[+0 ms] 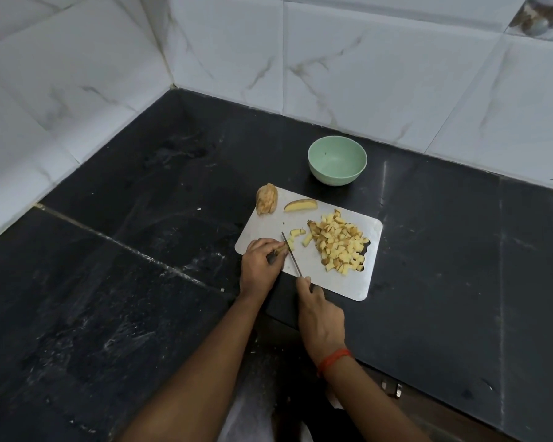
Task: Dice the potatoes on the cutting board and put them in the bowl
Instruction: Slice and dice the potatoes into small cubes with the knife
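Right hand [321, 317] curled round the handle of a thin steel knife [291, 255], blade down on a pale yellow potato strip [288, 247]. Left hand [261, 264] holds that strip, seemingly a fingertip pinch. Both over a pale rectangular cutting board [339, 282] on a scuffed black stone countertop [141, 250], in a corner of white marbled wall tiles [364, 74]. Heap of yellow diced potato cubes [340, 247], some with skin on, on the board's right. Cut wedge [300, 205] and brown skin-on potato chunk [266, 199] at the far-left corner. Round mint-green bowl [332, 177] just beyond the board.
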